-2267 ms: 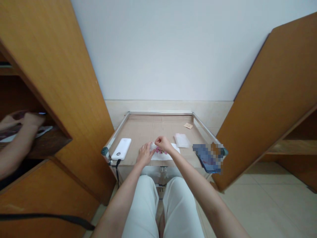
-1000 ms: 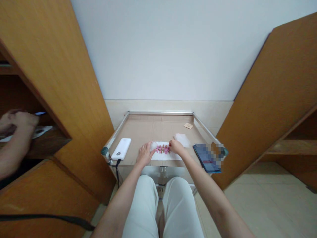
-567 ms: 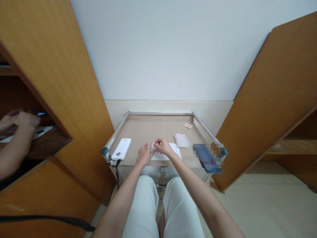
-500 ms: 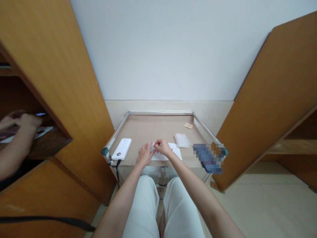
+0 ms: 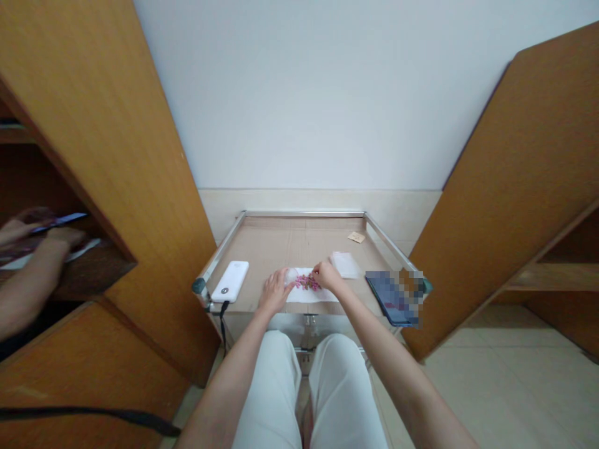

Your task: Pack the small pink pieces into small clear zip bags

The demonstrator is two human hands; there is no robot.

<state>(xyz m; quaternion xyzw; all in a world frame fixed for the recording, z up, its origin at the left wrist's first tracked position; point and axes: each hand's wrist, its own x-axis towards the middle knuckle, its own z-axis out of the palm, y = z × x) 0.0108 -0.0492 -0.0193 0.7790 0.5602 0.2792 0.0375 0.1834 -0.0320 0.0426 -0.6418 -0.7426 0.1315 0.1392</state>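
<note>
A cluster of small pink beads [image 5: 307, 282] lies on a white paper sheet [image 5: 322, 294]. My right hand [image 5: 326, 274] is at the cluster's right end, its fingertips drawn together close to the beads. Whether they pinch anything is too small to tell. My left hand [image 5: 276, 292] rests at the sheet's left edge, its fingers around a white fluffy tuft [image 5: 291, 275], possibly cotton.
The sheet lies in a steel-rimmed tray [image 5: 304, 213] lined with cardboard. On it are a white power bank [image 5: 229, 281] with a black cable, a clear packet [image 5: 344, 264], a small tan card [image 5: 356, 237] and a pixelated phone [image 5: 390, 299]. Another person's hands [image 5: 47, 234] work at a dark shelf on the left.
My right hand has moved back rightward from the tuft to the beads, which show fully again. My left hand stays in place. The other person's hands have shifted slightly.
</note>
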